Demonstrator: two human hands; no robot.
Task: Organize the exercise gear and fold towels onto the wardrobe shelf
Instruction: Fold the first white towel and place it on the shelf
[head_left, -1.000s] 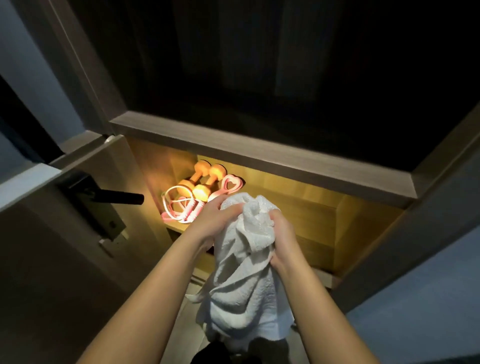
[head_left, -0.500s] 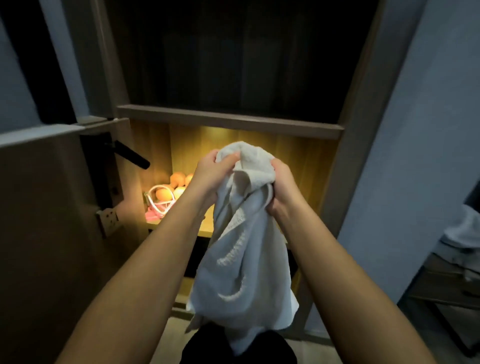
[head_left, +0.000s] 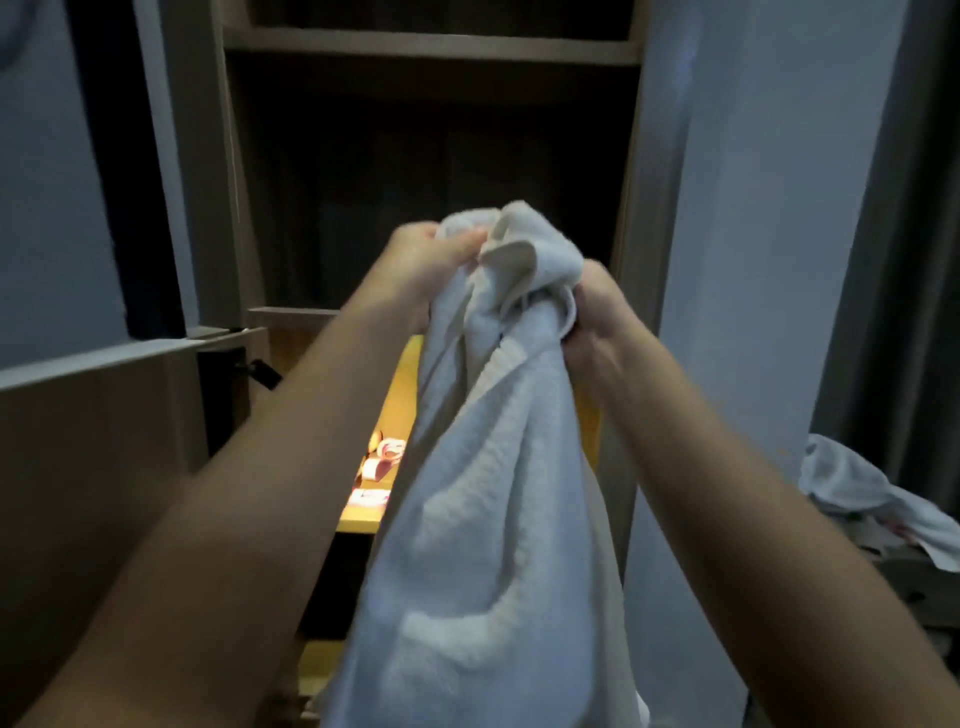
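White towel (head_left: 498, 493) bunched between hands

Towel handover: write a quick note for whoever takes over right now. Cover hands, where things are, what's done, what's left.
Hands: left hand and right hand both grip the bunched top of the towel.
Towel: hangs unfolded below the hands, not on the shelf.
Gear: pink items lie on the lit shelf.
Done: gear shelved, as far as shows.
Left: fold this towel and shelve it. A white cloth lies crumpled at right, likely next.

lit shelf (head_left: 359, 521), pink gear (head_left: 389, 450) on it
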